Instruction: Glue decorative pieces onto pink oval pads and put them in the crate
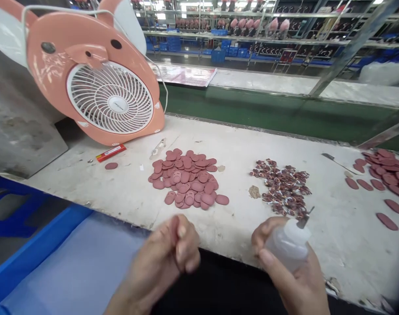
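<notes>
My right hand (pixel 289 267) is wrapped around a translucent white squeeze bottle (pixel 286 247) with a thin metal nozzle, tilted up and to the right. My left hand (pixel 173 249) is closed, slightly blurred, in front of the table edge; a reddish edge shows at its fingers, but I cannot make out what it is. Beyond the left hand lies a heap of dark red oval pieces (pixel 186 179), some with small face-like marks. A cluster of small dark brown-red parts (pixel 286 188) sits just behind the bottle.
A pink animal-shaped fan (pixel 117 103) stands at the back left, near a red packet (pixel 110 153) and one loose oval (pixel 111 166). More red ovals (pixel 391 170) lie far right beside a thin metal tool (pixel 342 163). A blue bin (pixel 48 245) is at lower left; a green belt (pixel 252 109) runs behind.
</notes>
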A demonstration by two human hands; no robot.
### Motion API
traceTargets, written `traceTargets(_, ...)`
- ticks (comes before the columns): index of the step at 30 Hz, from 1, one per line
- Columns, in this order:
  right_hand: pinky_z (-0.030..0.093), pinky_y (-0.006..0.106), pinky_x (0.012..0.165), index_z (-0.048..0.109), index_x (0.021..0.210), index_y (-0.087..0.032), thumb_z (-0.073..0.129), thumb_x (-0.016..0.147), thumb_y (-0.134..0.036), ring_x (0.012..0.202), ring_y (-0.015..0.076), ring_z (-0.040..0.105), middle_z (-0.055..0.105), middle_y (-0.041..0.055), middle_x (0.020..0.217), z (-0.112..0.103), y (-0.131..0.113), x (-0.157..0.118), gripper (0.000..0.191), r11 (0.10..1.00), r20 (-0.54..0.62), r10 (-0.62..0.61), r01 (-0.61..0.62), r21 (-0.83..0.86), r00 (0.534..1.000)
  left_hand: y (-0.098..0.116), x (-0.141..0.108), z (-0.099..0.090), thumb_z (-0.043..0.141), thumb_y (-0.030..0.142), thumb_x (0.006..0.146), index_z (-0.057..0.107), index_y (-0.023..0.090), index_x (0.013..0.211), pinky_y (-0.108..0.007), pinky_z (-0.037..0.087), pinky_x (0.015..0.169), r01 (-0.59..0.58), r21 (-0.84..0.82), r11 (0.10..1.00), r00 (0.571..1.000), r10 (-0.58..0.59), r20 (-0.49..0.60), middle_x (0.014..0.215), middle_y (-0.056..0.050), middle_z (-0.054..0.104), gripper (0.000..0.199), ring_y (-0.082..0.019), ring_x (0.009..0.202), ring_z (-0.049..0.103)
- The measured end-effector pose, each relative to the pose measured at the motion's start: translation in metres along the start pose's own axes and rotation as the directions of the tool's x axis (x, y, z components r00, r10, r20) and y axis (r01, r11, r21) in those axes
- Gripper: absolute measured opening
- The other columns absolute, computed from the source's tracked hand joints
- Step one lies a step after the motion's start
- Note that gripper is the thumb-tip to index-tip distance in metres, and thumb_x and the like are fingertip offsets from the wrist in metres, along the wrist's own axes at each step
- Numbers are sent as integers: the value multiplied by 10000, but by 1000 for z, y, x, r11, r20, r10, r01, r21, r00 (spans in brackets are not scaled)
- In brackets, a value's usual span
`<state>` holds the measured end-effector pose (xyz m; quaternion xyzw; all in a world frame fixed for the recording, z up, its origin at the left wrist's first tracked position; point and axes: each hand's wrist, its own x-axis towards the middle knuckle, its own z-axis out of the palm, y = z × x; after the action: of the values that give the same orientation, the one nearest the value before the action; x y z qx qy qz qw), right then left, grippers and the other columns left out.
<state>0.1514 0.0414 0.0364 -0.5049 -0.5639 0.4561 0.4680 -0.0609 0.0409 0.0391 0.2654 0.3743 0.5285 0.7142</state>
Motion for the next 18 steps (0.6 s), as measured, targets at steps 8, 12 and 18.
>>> traceTargets(8,507,248,623,528,886,-204,805,737,-232,637,127,646,660,14,823,4,-26,2,316,734,560,282,-551,397,779,-51,-22,31,793,445,726,568,149,639,-148,277,407,588,-276,760,791,-469,392,480,44,473,381,-45,406,346)
traceTargets(12,486,200,508,474,917,-210,800,756,-242,545,107,626,619,-27,739,0,-10,-1,365,652,639,208,-592,473,740,-56,-21,20,794,482,709,687,112,724,-160,461,545,582,-161,797,796,-519,310,692,-86,722,386,-90,554,617)
traceTargets(18,433,190,502,488,878,-202,773,763,-349,514,94,571,578,-48,654,0,-5,-14,341,840,560,303,-493,225,771,-70,-22,7,891,404,590,764,114,754,-115,505,487,499,-153,853,833,-423,357,714,-84,767,357,-66,512,646)
